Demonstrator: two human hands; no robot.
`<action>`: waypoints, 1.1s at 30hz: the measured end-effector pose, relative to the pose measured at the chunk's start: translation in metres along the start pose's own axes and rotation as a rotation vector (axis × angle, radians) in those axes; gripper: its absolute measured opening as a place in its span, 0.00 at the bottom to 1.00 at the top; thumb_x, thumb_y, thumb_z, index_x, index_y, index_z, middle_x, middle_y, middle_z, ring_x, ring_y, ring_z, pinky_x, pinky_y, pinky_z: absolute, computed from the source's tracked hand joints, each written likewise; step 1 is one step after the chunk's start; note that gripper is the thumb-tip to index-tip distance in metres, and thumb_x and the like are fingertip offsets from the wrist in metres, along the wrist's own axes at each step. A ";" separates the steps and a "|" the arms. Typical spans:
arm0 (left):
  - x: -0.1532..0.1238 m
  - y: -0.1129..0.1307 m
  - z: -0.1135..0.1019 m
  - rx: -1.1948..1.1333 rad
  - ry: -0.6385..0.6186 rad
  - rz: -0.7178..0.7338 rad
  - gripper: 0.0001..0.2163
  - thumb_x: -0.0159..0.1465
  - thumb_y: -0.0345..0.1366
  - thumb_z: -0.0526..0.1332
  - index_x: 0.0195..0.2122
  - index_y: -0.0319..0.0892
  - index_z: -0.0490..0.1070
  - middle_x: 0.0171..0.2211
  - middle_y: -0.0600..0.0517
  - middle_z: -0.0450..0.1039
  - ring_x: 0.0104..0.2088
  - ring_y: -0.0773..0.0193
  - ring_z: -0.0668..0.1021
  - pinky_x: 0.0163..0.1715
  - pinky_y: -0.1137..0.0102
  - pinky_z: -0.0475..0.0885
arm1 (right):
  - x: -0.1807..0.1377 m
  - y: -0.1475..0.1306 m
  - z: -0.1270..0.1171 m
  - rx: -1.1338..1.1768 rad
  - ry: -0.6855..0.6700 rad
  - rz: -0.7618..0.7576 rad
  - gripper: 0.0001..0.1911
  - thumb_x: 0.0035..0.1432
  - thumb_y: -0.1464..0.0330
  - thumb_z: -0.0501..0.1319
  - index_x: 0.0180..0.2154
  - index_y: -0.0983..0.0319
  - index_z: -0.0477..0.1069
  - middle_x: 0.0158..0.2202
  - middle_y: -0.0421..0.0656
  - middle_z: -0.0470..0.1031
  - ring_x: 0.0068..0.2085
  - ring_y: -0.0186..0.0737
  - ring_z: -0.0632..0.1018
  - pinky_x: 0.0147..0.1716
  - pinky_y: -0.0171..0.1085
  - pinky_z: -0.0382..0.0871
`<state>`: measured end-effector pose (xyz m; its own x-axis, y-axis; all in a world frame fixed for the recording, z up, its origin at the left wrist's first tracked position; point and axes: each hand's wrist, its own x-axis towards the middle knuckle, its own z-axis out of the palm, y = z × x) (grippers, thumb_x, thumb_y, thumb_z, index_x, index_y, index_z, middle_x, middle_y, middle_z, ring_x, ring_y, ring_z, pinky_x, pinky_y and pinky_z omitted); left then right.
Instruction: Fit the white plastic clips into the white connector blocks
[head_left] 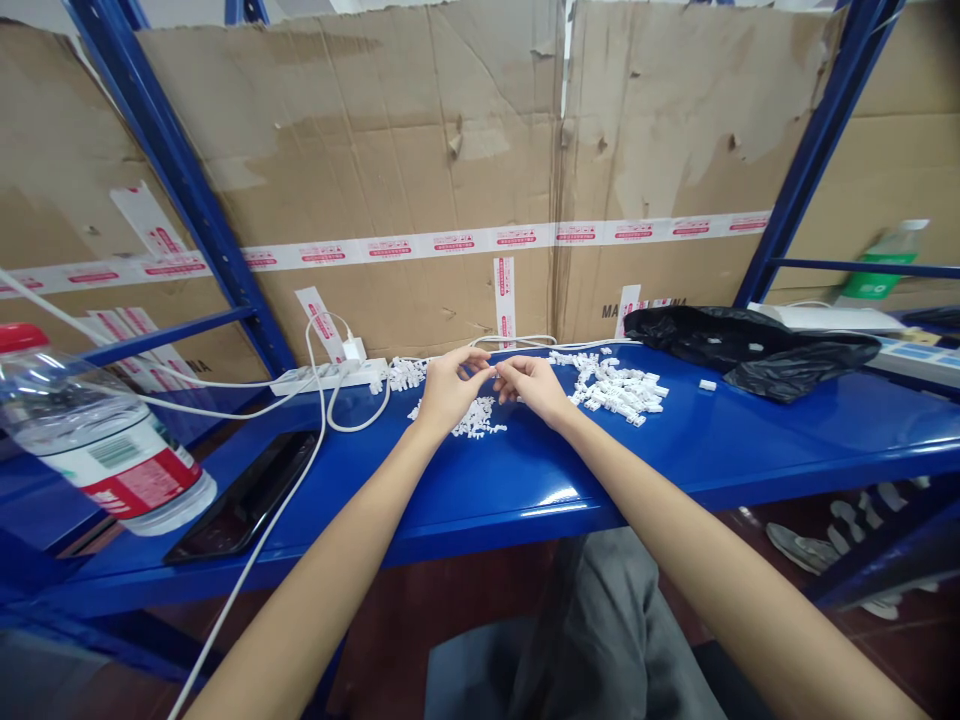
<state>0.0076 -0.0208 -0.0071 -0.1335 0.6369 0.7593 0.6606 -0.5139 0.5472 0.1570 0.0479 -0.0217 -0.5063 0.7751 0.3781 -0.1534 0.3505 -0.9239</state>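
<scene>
Above the blue shelf top (pixel 517 480), my left hand (pixel 454 385) and my right hand (pixel 534 388) meet with their fingertips pinched close together. Whatever lies between the fingers is too small and too covered to make out. Under and between the hands spreads a pile of tiny white plastic pieces (pixel 478 418). To the right of my right hand is a heap of larger white plastic parts (pixel 619 388). Another small group of white pieces (pixel 406 373) sits behind my left hand, beside the power strip.
A white power strip (pixel 330 376) with cables lies at the back left. Nearer on the left are a black phone (pixel 244 495) and a water bottle (pixel 112 450). A black plastic bag (pixel 750 345) and a single white part (pixel 707 385) lie right. Cardboard (pixel 420 150) walls the back.
</scene>
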 end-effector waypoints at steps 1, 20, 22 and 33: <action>0.000 -0.001 0.000 0.012 0.004 -0.013 0.07 0.58 0.32 0.70 0.39 0.41 0.79 0.34 0.49 0.82 0.34 0.61 0.82 0.32 0.68 0.73 | 0.000 0.000 0.000 -0.005 -0.010 -0.010 0.11 0.61 0.63 0.63 0.30 0.63 0.73 0.24 0.40 0.77 0.21 0.32 0.76 0.22 0.30 0.65; 0.001 -0.010 -0.002 -0.043 -0.081 -0.119 0.06 0.62 0.38 0.67 0.33 0.41 0.80 0.34 0.47 0.84 0.37 0.57 0.83 0.39 0.64 0.76 | -0.010 -0.002 0.001 -0.488 0.029 -0.271 0.12 0.67 0.65 0.55 0.34 0.61 0.73 0.26 0.39 0.74 0.26 0.36 0.73 0.29 0.35 0.64; 0.002 -0.013 -0.002 -0.094 -0.042 -0.129 0.05 0.62 0.37 0.66 0.34 0.41 0.79 0.33 0.47 0.83 0.35 0.58 0.83 0.39 0.64 0.77 | -0.012 -0.005 -0.001 -0.585 0.035 -0.312 0.11 0.65 0.67 0.57 0.31 0.61 0.73 0.26 0.40 0.74 0.28 0.37 0.72 0.31 0.36 0.62; 0.003 -0.031 -0.006 -0.179 -0.012 -0.286 0.05 0.58 0.28 0.67 0.36 0.38 0.76 0.28 0.46 0.81 0.28 0.57 0.84 0.27 0.68 0.78 | -0.049 -0.017 0.006 -0.813 -0.153 -0.403 0.09 0.62 0.75 0.59 0.31 0.62 0.76 0.32 0.44 0.75 0.33 0.38 0.73 0.35 0.37 0.65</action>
<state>-0.0176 -0.0060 -0.0193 -0.2852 0.7761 0.5624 0.4570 -0.4056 0.7916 0.1793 0.0012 -0.0252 -0.6597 0.4560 0.5974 0.2715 0.8858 -0.3763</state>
